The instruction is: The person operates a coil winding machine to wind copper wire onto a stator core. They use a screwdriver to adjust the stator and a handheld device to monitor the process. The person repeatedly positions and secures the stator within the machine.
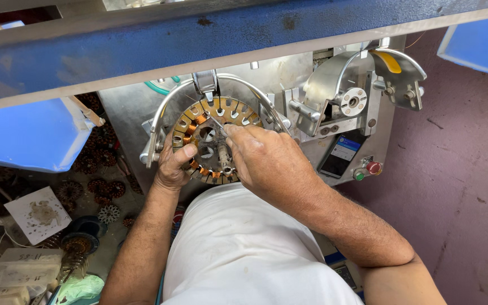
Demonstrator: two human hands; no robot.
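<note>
Hands at a half-wound stator on the winding machine.

I see my left hand [173, 164] gripping the stator's [213, 141] lower-left rim, thumb pressed over the copper coils, while my right hand [261, 158] pinches fingertips together at its hub. The ring sits face-up toward me in the steel guide arms [165, 113], its axis along my line of sight. A slipped grip could, I judge, snag fine wire on a slot.

One slotted stator core [213, 138] with copper windings, mounted on one steel winding machine [334, 96]; two hands, left hand [173, 164] and right hand [266, 161]. One phone [340, 155], one red button [374, 167], one green button [359, 176]. Two blue bins [26, 135], three translucent plastic tubs [24, 268], several loose wound stators [100, 169], number unclear.
</note>
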